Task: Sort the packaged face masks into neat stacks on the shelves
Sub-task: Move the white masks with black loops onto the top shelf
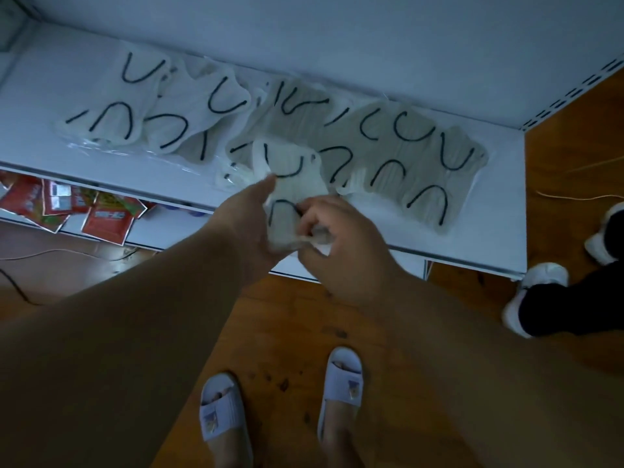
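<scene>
Now both hands' fingers (305, 211) pinching one packaged mask (290, 194), above shelf (472, 244) edge

The shelf (499, 197) is crowded across its middle by packaged masks (388, 153), which lie overlapping from the left group (111, 106) to the right front corner, so little bare surface shows between them. Bare shelf remains along the back wall, at the far left end, and in a strip along the front edge left of the left hand (250, 224) and right hand (337, 238), which occupy the front centre with a mask (287, 187) between them. The lower shelf (189, 228) is partly covered by red packets (67, 207). On the floor, a second person's shoes (540, 278) stand just beside the shelf's right corner.
</scene>
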Available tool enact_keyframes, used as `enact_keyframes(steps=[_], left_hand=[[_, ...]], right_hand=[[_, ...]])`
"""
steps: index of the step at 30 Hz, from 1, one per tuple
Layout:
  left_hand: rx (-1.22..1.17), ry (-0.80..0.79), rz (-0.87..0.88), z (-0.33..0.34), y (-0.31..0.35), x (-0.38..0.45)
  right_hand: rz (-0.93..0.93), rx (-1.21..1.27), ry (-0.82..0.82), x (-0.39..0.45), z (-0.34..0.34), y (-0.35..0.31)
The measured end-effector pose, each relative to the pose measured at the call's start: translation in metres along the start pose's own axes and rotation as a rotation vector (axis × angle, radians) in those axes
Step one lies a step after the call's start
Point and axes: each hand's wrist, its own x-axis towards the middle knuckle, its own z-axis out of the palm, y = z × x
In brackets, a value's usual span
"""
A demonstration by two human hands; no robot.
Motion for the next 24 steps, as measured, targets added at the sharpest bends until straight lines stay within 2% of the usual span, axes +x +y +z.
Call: enact_keyframes(steps=[4, 7, 9, 13, 15, 17, 19, 20, 22, 24], left_hand=[[0.018, 0.165, 0.016, -0.011, 0.006, -0.012], [0.03, 0.178, 0.082, -0.018, 0.011, -0.027], [0.044, 0.152, 0.101, -0.023, 0.014, -0.042], [-0.011, 0.204, 0.148, -0.047, 0.018, -0.066], [-0.106, 0.234, 0.153, -0.064, 0.024, -0.071], [-0.243, 0.279, 0.134, -0.081, 0.033, -0.07], [-0.122, 0.369, 0.168, -0.099, 0.037, -0.07], [-0.162, 0.354, 0.146, -0.109, 0.039, -0.068], [-0.007, 0.405, 0.148, -0.129, 0.04, -0.069], [-0.004, 0.386, 0.145, -0.155, 0.054, -0.073]], right_hand=[[0.145, 0.192, -0.027, 0.003, 0.004, -0.016], [0.216, 0.028, 0.034, 0.016, 0.005, -0.027], [0.333, 0.029, 0.067, 0.027, 0.003, -0.038], [0.728, 0.586, 0.007, 0.047, 0.007, -0.059], [0.777, 0.721, 0.014, 0.052, 0.013, -0.068], [0.802, 0.733, 0.021, 0.057, 0.021, -0.079], [0.824, 0.76, 0.036, 0.061, 0.034, -0.087], [0.837, 0.771, 0.044, 0.064, 0.042, -0.089], [0.876, 0.801, 0.03, 0.066, 0.06, -0.101], [0.904, 0.85, 0.006, 0.07, 0.082, -0.118]])
